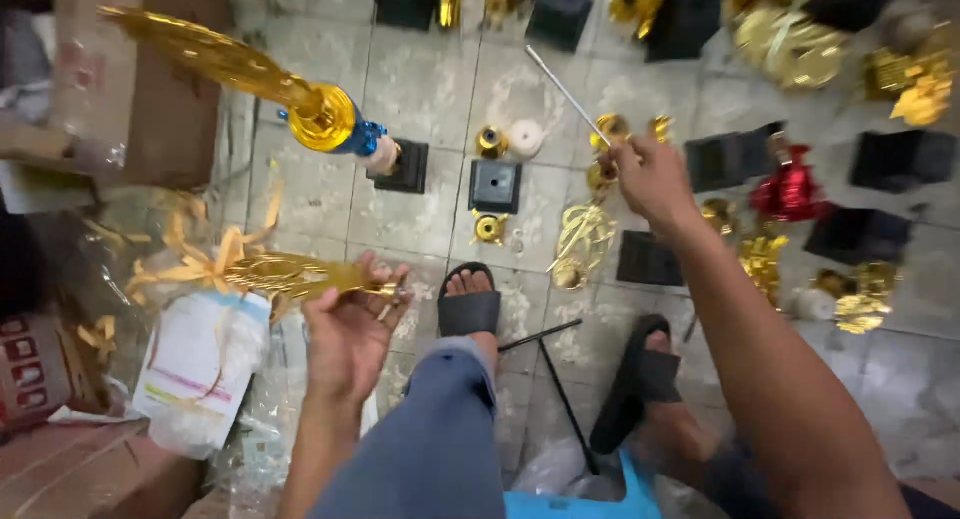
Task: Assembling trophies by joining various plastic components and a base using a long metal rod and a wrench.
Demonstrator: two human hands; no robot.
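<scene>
My left hand [350,329] holds a flat gold leaf-shaped trophy piece [290,275] by its stem, low at the left above my knee. My right hand [650,179] reaches out over the tiled floor and grips a thin silver metal rod [565,91] that slants up to the left. Small gold cup-shaped fittings [608,131] lie on the floor just by that hand. A half-built trophy [320,114] with a gold wing, gold ball and blue collar leans on a black square base [405,167] at the upper left.
Black square bases [495,185] and gold trophy parts [790,47] lie scattered over the tiles, with a red ornament [790,191] at right. My feet wear black sandals [468,304]. A plastic bag of gold pieces [200,369] and cardboard boxes [150,89] sit at left.
</scene>
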